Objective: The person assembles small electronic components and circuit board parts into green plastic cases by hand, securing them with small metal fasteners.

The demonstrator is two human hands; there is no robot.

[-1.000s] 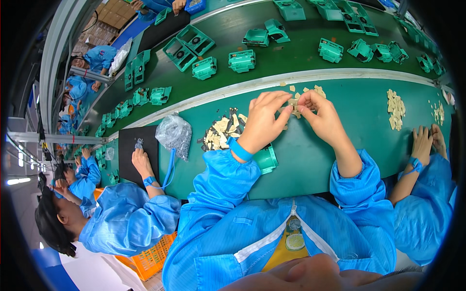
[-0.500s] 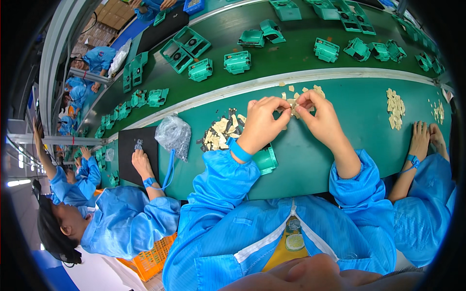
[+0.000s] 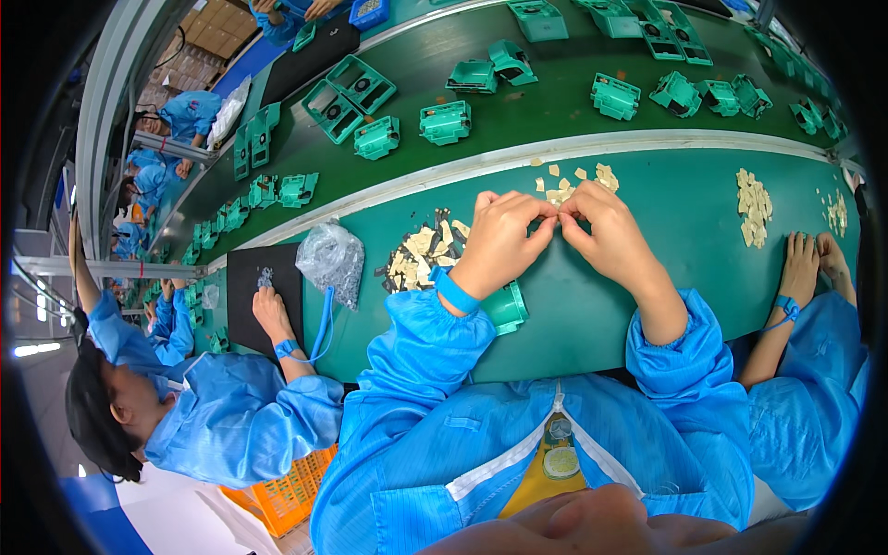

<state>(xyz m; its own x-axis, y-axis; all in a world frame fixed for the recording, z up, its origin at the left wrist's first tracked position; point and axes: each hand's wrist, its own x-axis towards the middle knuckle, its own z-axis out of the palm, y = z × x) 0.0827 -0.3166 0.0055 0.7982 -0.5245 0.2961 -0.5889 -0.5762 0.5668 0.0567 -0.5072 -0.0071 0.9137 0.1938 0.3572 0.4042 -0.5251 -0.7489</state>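
Observation:
My left hand (image 3: 504, 236) and my right hand (image 3: 606, 227) meet over the green work surface (image 3: 592, 324), thumbs and fingers pinched together. Whatever lies between the fingertips is too small or hidden to make out. A heap of cream and black flat pieces (image 3: 421, 252) lies to the left of my left hand. Beyond my fingers are scattered cream pieces (image 3: 560, 192), with a small stack of them (image 3: 606, 176) at the right. A green plastic housing (image 3: 506, 309) sits close to me, partly covered by my left wrist and its blue band.
A conveyor (image 3: 518, 120) behind a pale rail (image 3: 444, 176) carries several green housings. Left stand a clear bag of dark parts (image 3: 331, 259) and a black mat (image 3: 250, 319) with a co-worker's hand (image 3: 271, 313). Another co-worker's hands (image 3: 803, 264) rest at right near cream pieces (image 3: 754, 208).
My fingertips have drawn together, the right hand shifting slightly down. Housings on the conveyor have slid a little left. The co-worker at left has moved their head.

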